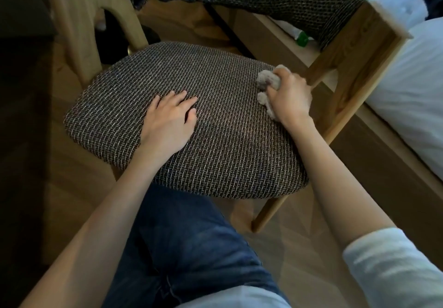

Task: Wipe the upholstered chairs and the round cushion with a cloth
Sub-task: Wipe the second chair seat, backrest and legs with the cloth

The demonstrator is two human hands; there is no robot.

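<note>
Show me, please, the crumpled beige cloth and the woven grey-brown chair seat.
Crumpled beige cloth [266, 80]: head view, on its bunched upper end.
Woven grey-brown chair seat [227, 144]: head view, on its bare middle.

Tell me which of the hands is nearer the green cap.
Right. The right hand, gripping the cloth, sits below the green cap; the left hand rests flat on the seat, farther away.

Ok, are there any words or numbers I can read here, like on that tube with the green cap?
None can be read.
The tube with the green cap is mostly hidden and blurred, so any print on it cannot be made out.
The woven chair seat and the cloth show no words, labels or numbers.
</note>
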